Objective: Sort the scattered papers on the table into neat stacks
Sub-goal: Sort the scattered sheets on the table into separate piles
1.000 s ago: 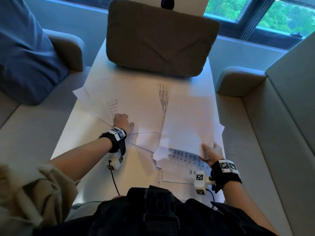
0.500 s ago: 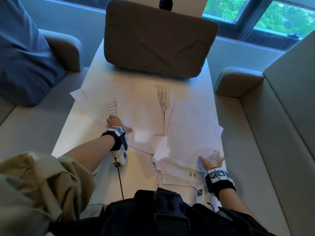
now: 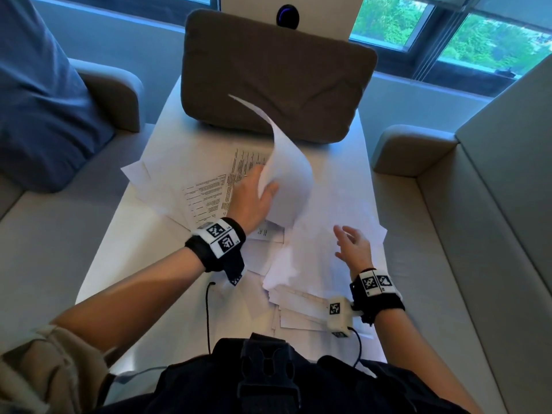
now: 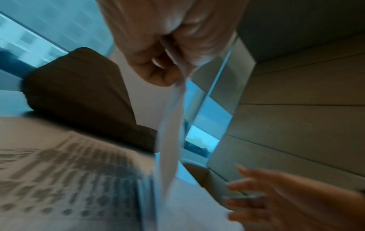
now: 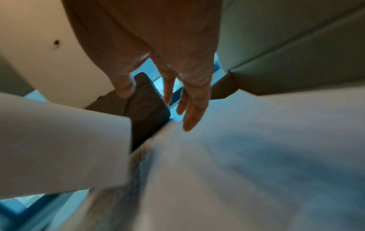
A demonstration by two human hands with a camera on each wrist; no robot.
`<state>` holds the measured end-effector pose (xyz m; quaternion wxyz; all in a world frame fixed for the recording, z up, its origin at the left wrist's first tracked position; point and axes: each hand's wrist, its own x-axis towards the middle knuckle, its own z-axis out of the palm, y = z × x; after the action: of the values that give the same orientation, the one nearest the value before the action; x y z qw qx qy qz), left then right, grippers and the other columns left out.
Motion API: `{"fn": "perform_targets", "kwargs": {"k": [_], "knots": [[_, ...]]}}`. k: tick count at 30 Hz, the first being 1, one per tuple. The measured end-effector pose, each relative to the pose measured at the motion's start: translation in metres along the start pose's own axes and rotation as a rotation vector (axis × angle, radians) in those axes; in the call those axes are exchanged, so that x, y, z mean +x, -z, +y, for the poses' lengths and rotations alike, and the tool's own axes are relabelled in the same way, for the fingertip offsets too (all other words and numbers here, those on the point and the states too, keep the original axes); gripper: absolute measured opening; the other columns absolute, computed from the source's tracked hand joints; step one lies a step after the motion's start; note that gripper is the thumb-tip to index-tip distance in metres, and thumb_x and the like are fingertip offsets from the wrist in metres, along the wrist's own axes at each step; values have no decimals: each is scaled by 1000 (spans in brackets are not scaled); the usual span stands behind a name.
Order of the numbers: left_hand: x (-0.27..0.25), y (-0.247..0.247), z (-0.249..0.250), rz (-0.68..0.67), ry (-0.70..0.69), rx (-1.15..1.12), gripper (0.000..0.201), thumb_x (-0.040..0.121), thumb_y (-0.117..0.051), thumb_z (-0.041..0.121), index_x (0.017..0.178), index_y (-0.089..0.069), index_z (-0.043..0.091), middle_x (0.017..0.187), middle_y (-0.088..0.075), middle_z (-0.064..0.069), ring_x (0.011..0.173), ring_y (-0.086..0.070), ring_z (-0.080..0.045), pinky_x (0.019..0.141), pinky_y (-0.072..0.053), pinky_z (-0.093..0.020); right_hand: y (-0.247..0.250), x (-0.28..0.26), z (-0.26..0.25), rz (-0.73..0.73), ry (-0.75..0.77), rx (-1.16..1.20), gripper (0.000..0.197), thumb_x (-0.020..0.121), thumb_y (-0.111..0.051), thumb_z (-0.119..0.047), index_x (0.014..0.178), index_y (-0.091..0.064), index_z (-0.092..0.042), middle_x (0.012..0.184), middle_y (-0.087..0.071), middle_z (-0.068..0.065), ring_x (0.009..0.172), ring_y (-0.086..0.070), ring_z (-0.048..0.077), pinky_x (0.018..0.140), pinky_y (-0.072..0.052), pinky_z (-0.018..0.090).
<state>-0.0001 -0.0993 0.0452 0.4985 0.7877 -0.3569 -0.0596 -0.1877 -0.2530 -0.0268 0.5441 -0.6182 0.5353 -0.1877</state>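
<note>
Above mid-table, the left hand (image 3: pixel 254 201) pinches a curling white paper sheet (image 3: pixel 286 186), long axis upright, over the scattered white papers (image 3: pixel 328 189). Just right, the right hand (image 3: pixel 354 246) hovers empty, fingers spread, ready to receive.

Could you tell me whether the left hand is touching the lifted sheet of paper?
Touching. The left wrist view shows the left hand pinching the lifted sheet between thumb and fingers; the head view shows its fingers around the sheet's lower edge.

Resting at the table's far end — a brown cushion (image 3: pixel 274 76); flanking both sides — grey sofas (image 3: pixel 466 222).
</note>
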Motion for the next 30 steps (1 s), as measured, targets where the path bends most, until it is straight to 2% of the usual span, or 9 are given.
{"fn": "perform_targets", "kwargs": {"k": [4, 6, 9, 12, 15, 17, 19, 22, 30], "knots": [[-19, -16, 9, -202, -34, -125, 56, 95, -51, 31, 140, -33, 3, 139, -39, 0, 126, -39, -9, 104, -30, -21, -3, 4, -17, -106, -133, 362, 54, 77, -66, -57, 108, -60, -12, 96, -63, 9, 82, -61, 28, 60, -50, 36], [-25, -25, -1, -287, -17, -131, 59, 95, -48, 37, 141, -31, 3, 137, -49, -9, 120, -51, -20, 104, -40, -34, 2, 5, -13, -71, -106, 337, 57, 76, -72, -46, 113, -58, -5, 95, -64, 13, 75, -61, 28, 47, -46, 28], [-28, -30, -22, -435, 63, -8, 57, 94, -48, 39, 136, -34, 3, 110, -60, -15, 94, -61, -30, 80, -52, -37, 19, 9, 4, 50, -76, 269, 40, 83, -71, -14, 118, -57, -1, 107, -67, 16, 83, -66, 27, 63, -55, 32], [-29, -31, -49, -526, 184, -3, 40, 95, -51, 29, 127, -44, 6, 100, -60, -6, 87, -63, -22, 60, -50, -21, 40, 11, 24, 128, -104, 118, 43, 79, -73, -6, 117, -57, 3, 110, -66, 19, 88, -66, 27, 75, -56, 33], [-22, -30, -82, -457, 225, 140, 32, 95, -51, 26, 123, -50, 9, 110, -62, -6, 91, -59, -15, 78, -49, -22, 55, 10, 41, 90, -182, -117, 34, 75, -73, 4, 104, -57, 4, 102, -64, 19, 80, -60, 25, 63, -53, 30], [-14, -26, -102, -411, 265, 266, 32, 94, -52, 22, 122, -53, 8, 119, -58, -8, 104, -55, -19, 92, -45, -28, 61, 10, 49, 44, -237, -343, 31, 72, -76, -1, 99, -60, 3, 97, -65, 22, 84, -59, 27, 72, -52, 38], [-6, -23, -117, -415, 317, 393, 34, 92, -54, 21, 123, -53, 7, 129, -52, -12, 117, -49, -25, 101, -39, -35, 60, 9, 55, 24, -260, -547, 56, 74, -78, -15, 120, -51, 2, 112, -59, 21, 103, -57, 32, 88, -49, 40], [3, -20, -135, -449, 422, 541, 40, 90, -56, 22, 126, -52, 6, 137, -43, -15, 126, -41, -31, 103, -36, -40, 52, 3, 56, 50, -194, -726, 75, 77, -76, -30, 136, -37, -6, 137, -38, 21, 125, -43, 36, 101, -40, 40], [7, -26, -155, -282, 592, 480, 89, 73, -78, 34, 138, -29, -2, 139, -34, -23, 129, -36, -36, 103, -41, -45, 25, -5, 66, 3, -76, -989, 73, 76, -74, -44, 134, -40, -15, 138, -31, 11, 129, -32, 32, 98, -44, 48]]}}
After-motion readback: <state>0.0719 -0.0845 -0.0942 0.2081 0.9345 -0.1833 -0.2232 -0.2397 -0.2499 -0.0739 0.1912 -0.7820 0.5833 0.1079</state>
